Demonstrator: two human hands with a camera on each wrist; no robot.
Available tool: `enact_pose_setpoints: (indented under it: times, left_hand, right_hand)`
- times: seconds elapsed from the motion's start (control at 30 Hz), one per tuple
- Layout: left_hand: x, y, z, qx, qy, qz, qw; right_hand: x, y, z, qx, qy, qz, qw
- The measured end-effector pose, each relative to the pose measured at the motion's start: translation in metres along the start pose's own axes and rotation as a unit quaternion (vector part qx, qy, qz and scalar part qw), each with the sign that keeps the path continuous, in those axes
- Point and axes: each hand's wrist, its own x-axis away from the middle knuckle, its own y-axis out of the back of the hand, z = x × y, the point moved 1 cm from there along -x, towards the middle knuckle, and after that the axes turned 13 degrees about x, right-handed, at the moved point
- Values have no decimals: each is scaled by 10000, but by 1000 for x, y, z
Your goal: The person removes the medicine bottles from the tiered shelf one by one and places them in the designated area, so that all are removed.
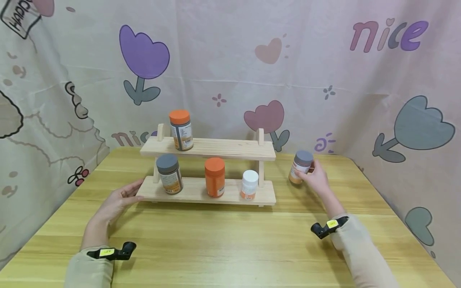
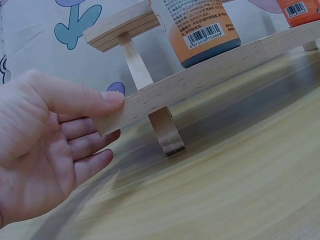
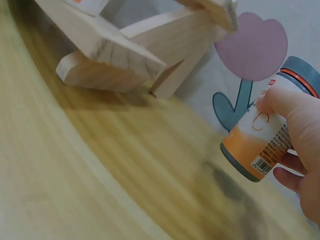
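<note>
My left hand (image 1: 114, 205) holds the left end of the lower board of a two-tier wooden rack (image 1: 223, 149). In the left wrist view its thumb lies on the board's edge, the other fingers behind and below. To the right of the rack, my right hand (image 1: 318, 179) grips a grey-capped supplement bottle (image 1: 298, 165) with a white and orange label. The right wrist view has this bottle (image 3: 260, 132) tilted, its base above the table and a shadow below. On the lower board stand a grey-capped bottle (image 1: 170, 175), an orange bottle (image 1: 215, 179) and a small white bottle (image 1: 249, 185).
An orange-capped bottle (image 1: 181, 132) stands at the left of the rack's upper board. The rack is on a wood-grain table (image 1: 216, 244). A printed cloth (image 1: 216, 52) with flowers and lettering hangs behind the table and along its sides.
</note>
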Motion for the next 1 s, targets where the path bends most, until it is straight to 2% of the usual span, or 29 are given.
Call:
enact_pose_setpoints:
  times: [0.23, 0.57, 0.87, 1.0]
  left_hand:
    - [-1, 0, -1, 31, 1, -6, 10000]
    - [0, 1, 1, 79, -23, 14, 10000]
    - [0, 2, 1, 85, 6, -2, 10000]
    - [0, 2, 1, 86, 58, -18, 9999]
  right_hand:
    - [-4, -10, -11, -177, -259, 138, 9994]
    - [-6, -15, -15, -78, -211, 233, 9995]
    - [-4, -8, -15, -391, -245, 368, 9983]
    - [-2, 0, -11, -377, -182, 229, 9989]
